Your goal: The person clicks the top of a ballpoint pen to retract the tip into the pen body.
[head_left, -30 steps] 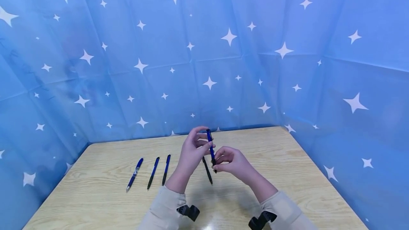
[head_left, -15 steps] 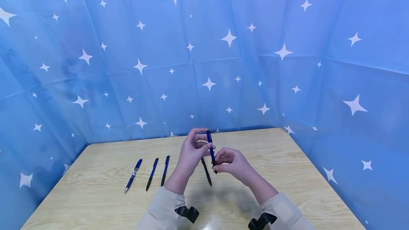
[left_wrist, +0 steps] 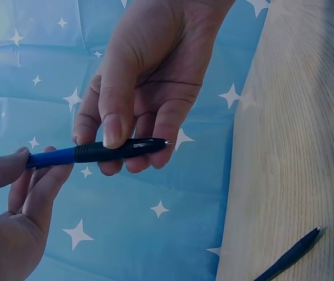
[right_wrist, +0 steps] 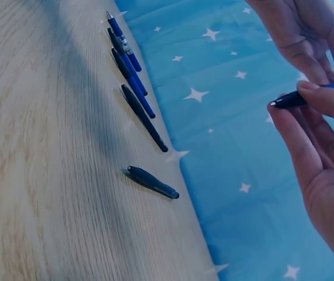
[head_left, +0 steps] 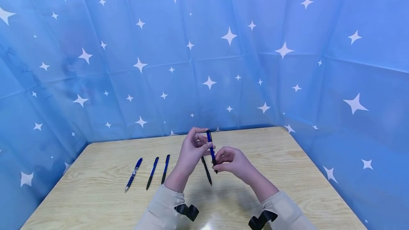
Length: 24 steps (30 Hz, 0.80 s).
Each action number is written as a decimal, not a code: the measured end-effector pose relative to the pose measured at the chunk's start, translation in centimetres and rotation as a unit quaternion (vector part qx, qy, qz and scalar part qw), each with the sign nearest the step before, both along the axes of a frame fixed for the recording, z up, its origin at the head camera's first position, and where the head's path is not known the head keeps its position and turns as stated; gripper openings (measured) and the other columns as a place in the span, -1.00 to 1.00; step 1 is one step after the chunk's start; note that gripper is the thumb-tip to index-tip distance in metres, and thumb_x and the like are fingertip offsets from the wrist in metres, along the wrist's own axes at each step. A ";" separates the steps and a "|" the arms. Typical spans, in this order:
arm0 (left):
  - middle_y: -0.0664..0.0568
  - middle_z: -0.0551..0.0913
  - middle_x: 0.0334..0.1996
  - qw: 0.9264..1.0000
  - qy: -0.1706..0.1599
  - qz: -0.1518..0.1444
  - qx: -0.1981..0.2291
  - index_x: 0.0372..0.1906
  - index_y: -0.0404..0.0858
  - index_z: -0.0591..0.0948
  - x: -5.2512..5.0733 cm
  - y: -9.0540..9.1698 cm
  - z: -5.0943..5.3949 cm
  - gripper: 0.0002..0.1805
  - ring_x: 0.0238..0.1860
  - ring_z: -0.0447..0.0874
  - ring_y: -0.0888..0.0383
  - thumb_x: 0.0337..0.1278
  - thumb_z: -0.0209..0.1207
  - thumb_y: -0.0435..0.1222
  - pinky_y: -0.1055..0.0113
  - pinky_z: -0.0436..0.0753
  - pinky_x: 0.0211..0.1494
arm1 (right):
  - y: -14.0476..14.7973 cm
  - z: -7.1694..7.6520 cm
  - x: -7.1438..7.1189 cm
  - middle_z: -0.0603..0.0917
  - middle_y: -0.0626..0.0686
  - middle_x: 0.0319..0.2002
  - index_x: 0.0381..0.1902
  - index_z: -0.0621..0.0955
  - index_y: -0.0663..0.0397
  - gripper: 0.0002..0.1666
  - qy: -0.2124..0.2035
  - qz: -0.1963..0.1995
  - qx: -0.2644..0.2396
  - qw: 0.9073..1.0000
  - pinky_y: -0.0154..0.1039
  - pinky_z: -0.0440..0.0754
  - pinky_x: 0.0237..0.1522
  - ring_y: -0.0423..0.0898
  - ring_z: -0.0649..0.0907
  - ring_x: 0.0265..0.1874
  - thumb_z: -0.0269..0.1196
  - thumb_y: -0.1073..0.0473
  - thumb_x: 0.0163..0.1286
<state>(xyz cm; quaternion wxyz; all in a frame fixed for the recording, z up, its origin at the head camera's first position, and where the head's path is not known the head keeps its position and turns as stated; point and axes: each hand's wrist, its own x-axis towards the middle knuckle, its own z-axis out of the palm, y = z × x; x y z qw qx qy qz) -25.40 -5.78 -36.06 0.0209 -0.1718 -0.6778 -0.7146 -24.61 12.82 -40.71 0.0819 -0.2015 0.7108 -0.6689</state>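
Observation:
Both hands hold one blue pen [head_left: 209, 137] with a black grip, raised above the table and tilted. My left hand [head_left: 190, 152] pinches its blue barrel, and the index finger reaches the top end. My right hand [head_left: 233, 164] pinches the black grip near the tip between thumb and fingers. In the left wrist view the pen's metal point [left_wrist: 168, 142] sticks out past the right thumb. Behind the hands, a black pen [head_left: 207, 173] lies on the table; the left hand hides part of its surroundings. The right wrist view shows a second black pen [right_wrist: 152, 181] there.
Left of the hands, a patterned blue pen [head_left: 133, 175] and two blue pens with black grips [head_left: 152, 173] lie roughly side by side on the wooden table [head_left: 96, 173]. A blue star-printed curtain [head_left: 198, 45] hangs behind the table and along its sides.
Both hands keep the same hold on the blue pen with almost no movement. The whole head view shifts very slightly.

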 end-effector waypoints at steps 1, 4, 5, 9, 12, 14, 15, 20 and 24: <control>-0.20 0.52 -0.23 1.000 0.000 -0.001 0.001 0.18 -0.22 0.46 0.0 0.0 0.0 -0.55 -0.18 0.72 -0.09 0.23 0.16 -0.57 0.13 0.71 -0.14 | 0.0 0.0 0.0 0.70 0.25 -0.25 -0.21 0.56 0.29 -0.73 0.000 0.000 0.000 1.000 -0.05 0.70 -0.15 0.08 0.72 -0.22 0.42 0.36 0.18; -0.21 0.53 -0.23 1.000 -0.001 -0.002 0.006 0.18 -0.23 0.46 0.0 -0.1 0.1 -0.56 -0.18 0.71 -0.10 0.23 0.16 -0.57 0.11 0.71 -0.14 | 0.0 0.1 0.0 0.71 0.21 -0.26 -0.20 0.56 0.29 -0.72 0.002 0.001 0.000 1.000 -0.05 0.70 -0.15 0.08 0.72 -0.22 0.41 0.36 0.18; -0.21 0.53 -0.23 1.000 -0.001 -0.002 0.007 0.17 -0.23 0.46 0.0 -0.1 0.1 -0.56 -0.18 0.71 -0.10 0.24 0.15 -0.57 0.11 0.71 -0.14 | 0.0 0.1 0.1 0.71 0.20 -0.26 -0.19 0.56 0.30 -0.72 0.003 0.001 0.000 1.000 -0.06 0.70 -0.15 0.07 0.72 -0.22 0.41 0.36 0.18; -0.23 0.53 -0.22 1.000 -0.002 -0.001 0.009 0.18 -0.26 0.45 0.0 -0.2 0.2 -0.56 -0.19 0.72 -0.10 0.23 0.15 -0.58 0.11 0.71 -0.15 | -0.1 0.2 0.1 0.70 0.22 -0.26 -0.19 0.57 0.30 -0.71 0.006 0.002 0.000 1.000 -0.06 0.70 -0.15 0.07 0.71 -0.21 0.42 0.35 0.18; -0.21 0.53 -0.22 1.000 -0.003 -0.002 0.007 0.20 -0.27 0.43 0.0 -0.3 0.3 -0.55 -0.19 0.72 -0.08 0.23 0.15 -0.58 0.11 0.71 -0.15 | -0.1 0.2 0.1 0.70 0.25 -0.24 -0.19 0.57 0.29 -0.72 0.008 0.002 -0.002 1.000 -0.06 0.70 -0.16 0.07 0.71 -0.21 0.42 0.34 0.19; -0.19 0.53 -0.22 1.000 -0.008 -0.006 0.009 0.22 -0.23 0.42 0.1 -0.3 0.2 -0.52 -0.18 0.71 -0.07 0.23 0.15 -0.58 0.12 0.71 -0.14 | -0.2 0.2 0.1 0.70 0.26 -0.23 -0.19 0.57 0.27 -0.73 0.006 0.002 0.000 1.000 -0.06 0.70 -0.16 0.07 0.71 -0.21 0.41 0.34 0.19; -0.17 0.53 -0.22 1.000 -0.009 -0.009 0.009 0.23 -0.22 0.41 0.2 -0.4 0.3 -0.51 -0.17 0.71 -0.07 0.24 0.15 -0.58 0.11 0.71 -0.14 | -0.2 0.2 0.2 0.70 0.26 -0.23 -0.19 0.57 0.26 -0.74 0.006 0.002 0.000 1.000 -0.06 0.70 -0.16 0.07 0.71 -0.21 0.41 0.34 0.19; -0.14 0.51 -0.22 1.000 -0.007 -0.022 0.019 0.25 -0.12 0.39 0.5 -0.5 0.5 -0.45 -0.14 0.70 -0.09 0.25 0.12 -0.60 0.08 0.70 -0.12 | -0.3 0.3 0.3 0.70 0.24 -0.24 -0.20 0.57 0.26 -0.74 0.010 0.003 0.007 1.000 -0.06 0.70 -0.15 0.08 0.71 -0.21 0.41 0.33 0.20; -0.16 0.51 -0.18 1.000 -0.004 -0.023 0.020 0.27 -0.08 0.38 0.6 -0.6 0.6 -0.43 -0.12 0.69 -0.08 0.25 0.13 -0.59 0.08 0.70 -0.11 | -0.3 0.4 0.2 0.70 0.24 -0.25 -0.20 0.57 0.26 -0.74 0.016 0.007 0.008 1.000 -0.06 0.70 -0.15 0.08 0.71 -0.22 0.41 0.32 0.20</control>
